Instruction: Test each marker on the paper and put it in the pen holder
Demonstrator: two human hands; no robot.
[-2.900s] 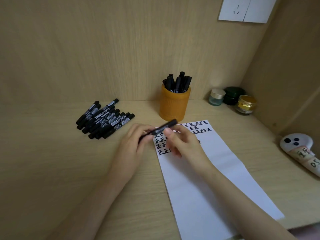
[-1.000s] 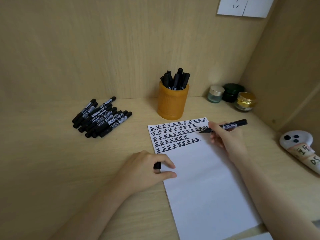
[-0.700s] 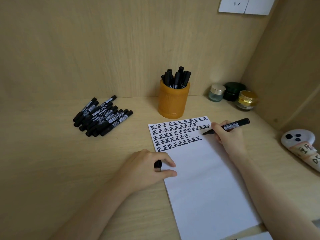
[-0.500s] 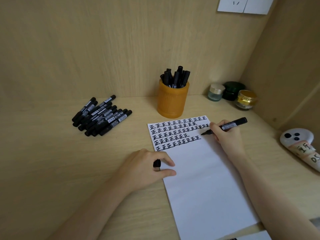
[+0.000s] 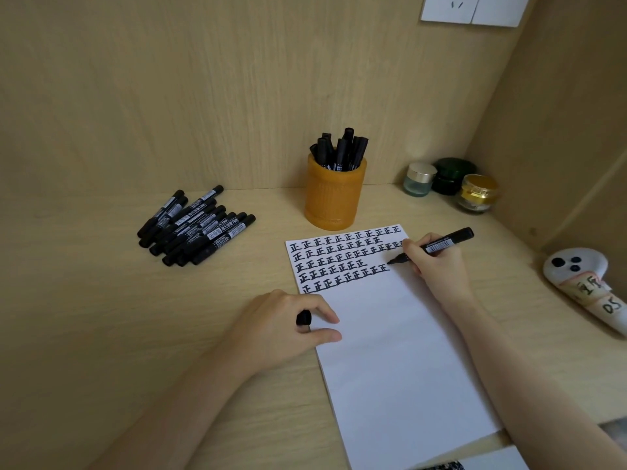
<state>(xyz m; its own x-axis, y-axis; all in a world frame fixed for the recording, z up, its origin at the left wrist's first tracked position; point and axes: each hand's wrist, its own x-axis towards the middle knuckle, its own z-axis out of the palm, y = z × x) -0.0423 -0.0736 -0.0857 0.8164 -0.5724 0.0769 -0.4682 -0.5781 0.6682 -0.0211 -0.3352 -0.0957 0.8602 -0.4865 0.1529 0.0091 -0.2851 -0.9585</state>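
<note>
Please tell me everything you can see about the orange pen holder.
The orange pen holder is a round, upright cup of amber colour with fine vertical ribs and a thicker base; its material is unclear. It stands on the wooden desk near the back wall, just behind the top edge of the paper. Several capped black markers stand in it. No hand touches it.
</note>
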